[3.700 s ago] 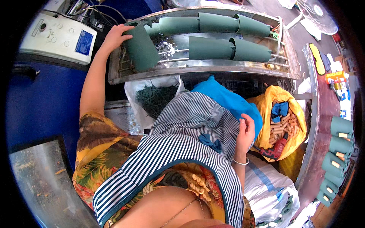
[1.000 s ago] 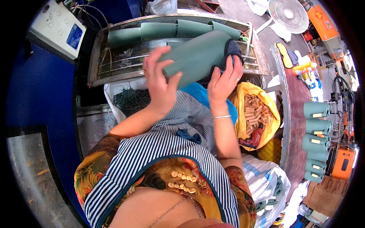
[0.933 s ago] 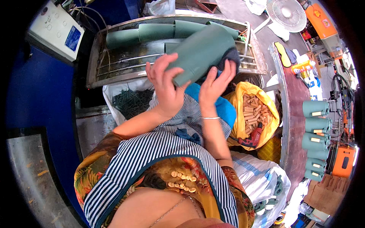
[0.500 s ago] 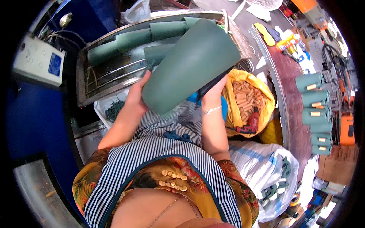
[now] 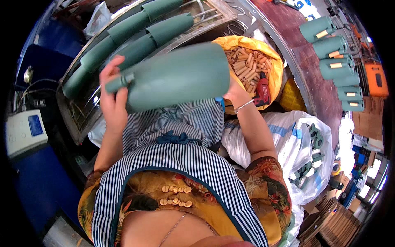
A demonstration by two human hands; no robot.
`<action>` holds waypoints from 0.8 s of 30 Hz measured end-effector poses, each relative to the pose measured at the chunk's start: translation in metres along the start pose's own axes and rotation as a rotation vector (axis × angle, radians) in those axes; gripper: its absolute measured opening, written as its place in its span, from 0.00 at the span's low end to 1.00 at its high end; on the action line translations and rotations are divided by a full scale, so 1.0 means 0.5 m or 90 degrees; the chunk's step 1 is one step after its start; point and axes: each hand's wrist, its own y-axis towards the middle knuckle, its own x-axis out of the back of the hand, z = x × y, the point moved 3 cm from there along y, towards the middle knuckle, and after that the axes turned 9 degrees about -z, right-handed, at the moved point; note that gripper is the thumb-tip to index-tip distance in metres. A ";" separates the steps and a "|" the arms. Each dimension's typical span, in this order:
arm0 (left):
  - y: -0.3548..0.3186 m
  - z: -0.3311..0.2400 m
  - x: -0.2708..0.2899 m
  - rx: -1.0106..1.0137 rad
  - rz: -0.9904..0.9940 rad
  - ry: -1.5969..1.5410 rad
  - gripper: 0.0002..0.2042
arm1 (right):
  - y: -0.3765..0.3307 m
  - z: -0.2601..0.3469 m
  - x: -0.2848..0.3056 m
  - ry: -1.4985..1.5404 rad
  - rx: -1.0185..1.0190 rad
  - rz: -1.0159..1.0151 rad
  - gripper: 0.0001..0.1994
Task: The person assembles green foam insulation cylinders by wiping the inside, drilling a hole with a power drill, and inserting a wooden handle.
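Across my lap lies a large tapered green plastic shell [image 5: 181, 76], held level between both hands and a little blurred. A short, knob-like neck sticks out of its left end. My left hand [image 5: 111, 92] grips that end, with the neck between thumb and fingers. At the wide end, my right hand [image 5: 236, 90] holds the shell from beneath and behind, its fingers mostly hidden by it. Beyond the shell, a metal-framed trough [image 5: 224, 11] carries two rows of similar green shells [image 5: 127, 28].
Right of my hands stands a yellow sack [image 5: 276, 66] of short brown tubes [image 5: 247, 68], with a red power drill [image 5: 262, 88] on top. A white sack [image 5: 263, 131] holds green parts. More green pieces [image 5: 335, 68] sit on the dark red table [image 5: 288, 49].
The shell has turned from slanting upward to nearly level and come down toward my left. My left hand now holds its necked end. My view has swung to the right.
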 end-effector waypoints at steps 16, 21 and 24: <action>-0.188 0.256 -0.093 0.453 0.156 -0.169 0.18 | 0.020 -0.320 0.613 -0.119 0.089 -1.034 0.17; -0.183 0.264 -0.087 0.386 0.209 -0.099 0.18 | 0.079 -0.461 0.669 0.449 0.119 -0.761 0.22; -0.173 0.242 -0.084 0.335 0.300 0.060 0.18 | 0.081 -0.462 0.704 0.504 0.074 -0.603 0.24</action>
